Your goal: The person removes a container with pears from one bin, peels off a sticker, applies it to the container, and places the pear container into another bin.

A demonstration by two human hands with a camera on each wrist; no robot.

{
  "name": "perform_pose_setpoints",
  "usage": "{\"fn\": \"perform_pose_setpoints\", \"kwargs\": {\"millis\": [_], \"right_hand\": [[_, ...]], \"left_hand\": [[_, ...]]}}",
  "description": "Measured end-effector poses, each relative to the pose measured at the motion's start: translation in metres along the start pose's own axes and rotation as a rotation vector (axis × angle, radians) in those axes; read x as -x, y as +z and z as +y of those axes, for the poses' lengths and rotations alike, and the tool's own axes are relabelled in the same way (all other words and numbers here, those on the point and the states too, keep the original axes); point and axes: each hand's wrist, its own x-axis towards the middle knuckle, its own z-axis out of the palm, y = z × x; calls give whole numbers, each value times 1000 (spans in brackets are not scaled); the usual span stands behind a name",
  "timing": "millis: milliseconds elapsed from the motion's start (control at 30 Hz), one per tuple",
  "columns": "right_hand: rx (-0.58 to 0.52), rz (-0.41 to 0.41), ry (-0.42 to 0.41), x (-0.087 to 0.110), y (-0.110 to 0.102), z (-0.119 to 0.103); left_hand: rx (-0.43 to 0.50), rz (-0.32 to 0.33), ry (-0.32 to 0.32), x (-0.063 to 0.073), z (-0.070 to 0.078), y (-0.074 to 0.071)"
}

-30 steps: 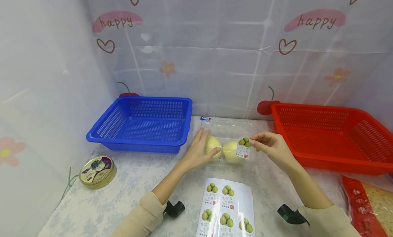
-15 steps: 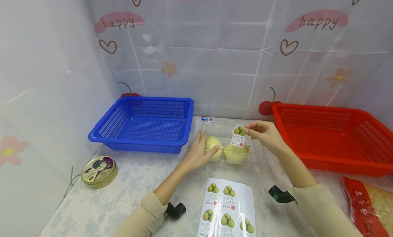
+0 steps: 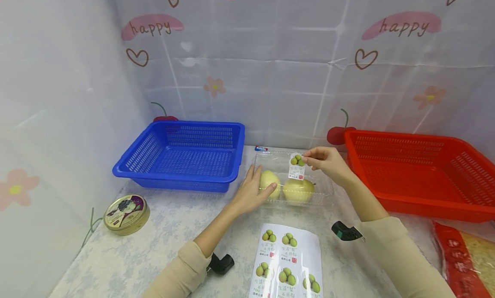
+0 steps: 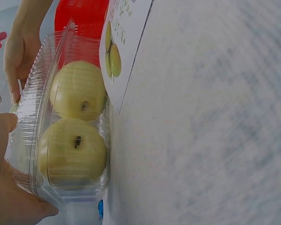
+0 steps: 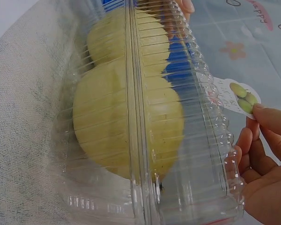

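A clear plastic clamshell box [image 3: 324, 193] with two pale yellow pears [image 3: 298, 191] inside stands at the back middle of the table. My left hand [image 3: 247, 194] rests on the box's left end, fingers straight and thumb spread toward the front. With thumb and fingertips, my right hand [image 3: 330, 164] pinches the rounded upper edge of a white sticker label [image 3: 296, 172] printed with green pears. The label hangs over the box lid; in the right wrist view its lower edge [image 5: 214, 91] reaches the ribbed plastic. A label sheet [image 3: 305, 246] with several matching stickers lies in front.
A blue basket [image 3: 193, 160] stands back left and a red basket [image 3: 417, 177] back right. The round gold tin [image 3: 126, 215] sits at left, a red food packet [image 3: 460, 255] at right. A small blue-and-red packet [image 3: 261, 148] lies behind the box.
My right hand has carried the label left and back, from before the right pear to above the lid. My left hand has stayed on the box.
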Motion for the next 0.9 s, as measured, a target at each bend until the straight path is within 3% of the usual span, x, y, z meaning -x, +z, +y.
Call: {"fn": "perform_pose_setpoints", "kwargs": {"millis": [400,900], "right_hand": [[7,-19,13,-2,3,3],[71,-9,-28,-3,10,4]], "left_hand": [[6,-2,-13,0,0,0],[14,4,-10,0,-2,1]]}}
